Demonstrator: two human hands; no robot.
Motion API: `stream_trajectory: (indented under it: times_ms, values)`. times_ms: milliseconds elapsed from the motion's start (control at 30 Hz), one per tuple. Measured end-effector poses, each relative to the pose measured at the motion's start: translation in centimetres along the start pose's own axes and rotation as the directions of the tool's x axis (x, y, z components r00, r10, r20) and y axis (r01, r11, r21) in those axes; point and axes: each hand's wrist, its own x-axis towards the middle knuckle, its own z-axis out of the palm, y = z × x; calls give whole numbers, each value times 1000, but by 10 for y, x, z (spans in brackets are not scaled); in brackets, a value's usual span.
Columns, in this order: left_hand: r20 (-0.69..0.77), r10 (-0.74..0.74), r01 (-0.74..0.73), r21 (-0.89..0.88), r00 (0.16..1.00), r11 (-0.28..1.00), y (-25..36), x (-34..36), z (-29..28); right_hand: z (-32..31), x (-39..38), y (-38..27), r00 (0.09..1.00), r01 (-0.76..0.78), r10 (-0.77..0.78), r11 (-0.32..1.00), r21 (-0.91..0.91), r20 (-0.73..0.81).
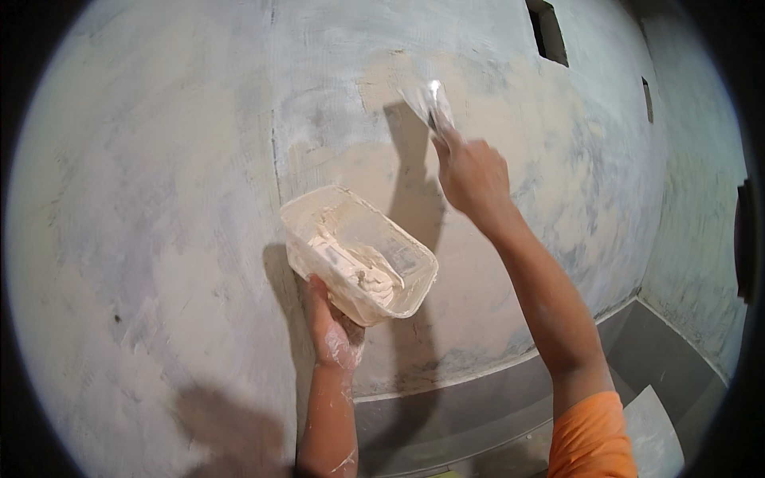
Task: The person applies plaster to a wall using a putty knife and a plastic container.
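My left hand (336, 331) grips a translucent plastic tub (362, 255) from below, with the thumb on its near side. White smears mark the hand and forearm. Inside the tub lies a mound of cream-coloured filler paste (358, 271), and the rim is crusted with it. Up and to the right, my right hand (476, 174) is closed around the handle of a putty knife (430, 103). The wide, shiny blade is at the wall (494, 103), beside a beige patch of spread paste; whether its edge touches cannot be told.
Two dark rectangular openings (547, 32) are in the wall at the upper right. Grey panels (478, 410) run along the wall's foot and round the corner. A pale sheet (653, 430) stands at the lower right. A dark object (747, 239) shows at the right edge.
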Motion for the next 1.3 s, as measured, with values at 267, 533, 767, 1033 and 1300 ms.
stream_trajectory:
  times_ms: [267, 533, 767, 1033, 1300]
  values:
    - [-92, 19, -14, 53, 996, 998, 5, -9, 3, 67, -66, 10, 990, -28, 45, 991, -130, 131]
    - [-76, -155, 150, -66, 985, 986, -11, 5, -17, 7, -199, 6, 904, -62, 76, 997, -47, 421]
    - [75, -55, 53, 29, 996, 998, -2, 5, -14, -25, 5, -27, 992, 117, -113, 991, -65, 60]
    - [33, -24, 22, 36, 999, 999, -4, -5, -2, 14, 96, -29, 997, 71, -71, 997, -30, 2]
    - [-2, 97, -97, -48, 995, 994, -4, -7, -7, 7, -42, -45, 838, 145, -72, 985, -93, 541]
